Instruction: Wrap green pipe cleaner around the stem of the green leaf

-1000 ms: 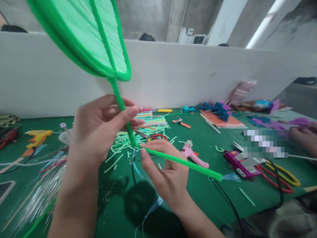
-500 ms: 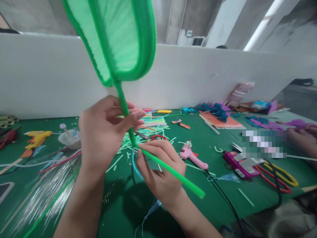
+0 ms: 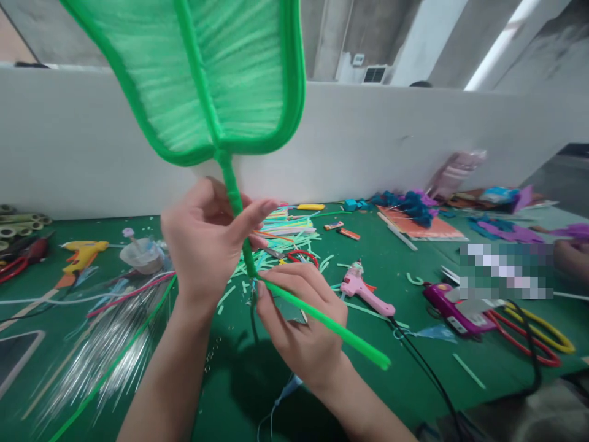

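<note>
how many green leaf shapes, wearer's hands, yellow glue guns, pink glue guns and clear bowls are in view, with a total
Green leaf shape: 1
Wearer's hands, left hand and right hand: 2
Yellow glue gun: 1
Pink glue gun: 1
Clear bowl: 1
Total: 6

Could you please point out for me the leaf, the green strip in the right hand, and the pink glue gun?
Leaf (image 3: 201, 80): head view, on its central rib.
Green strip (image 3: 326, 320): head view, about midway along its length.
Pink glue gun (image 3: 367, 296): head view, on its body.
</note>
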Demonstrator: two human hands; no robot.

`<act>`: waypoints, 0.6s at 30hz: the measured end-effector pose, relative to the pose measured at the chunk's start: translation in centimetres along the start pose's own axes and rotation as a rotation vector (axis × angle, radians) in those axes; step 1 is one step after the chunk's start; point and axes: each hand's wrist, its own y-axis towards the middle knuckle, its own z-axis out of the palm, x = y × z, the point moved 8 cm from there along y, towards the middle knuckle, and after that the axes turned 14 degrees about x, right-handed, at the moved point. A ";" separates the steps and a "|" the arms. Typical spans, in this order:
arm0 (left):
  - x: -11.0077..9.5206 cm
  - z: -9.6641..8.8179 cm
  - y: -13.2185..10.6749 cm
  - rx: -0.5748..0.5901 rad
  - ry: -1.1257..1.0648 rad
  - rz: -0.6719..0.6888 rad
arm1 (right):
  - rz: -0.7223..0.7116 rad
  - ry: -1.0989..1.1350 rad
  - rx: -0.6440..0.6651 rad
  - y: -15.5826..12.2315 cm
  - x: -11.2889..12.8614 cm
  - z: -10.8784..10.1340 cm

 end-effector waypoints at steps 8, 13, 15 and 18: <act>0.0 -0.2 -0.1 -0.054 0.007 -0.034 | 0.057 0.011 0.023 -0.1 -0.2 0.3; -0.1 -0.1 -0.2 -0.044 0.047 -0.069 | 0.050 -0.024 0.018 0.0 -0.2 0.6; -0.1 -0.1 -0.3 -0.042 0.080 -0.076 | 0.043 -0.050 0.012 0.0 -0.2 0.6; -0.2 -0.2 -0.3 -0.054 0.114 -0.079 | 0.026 -0.112 0.013 0.0 -0.1 0.6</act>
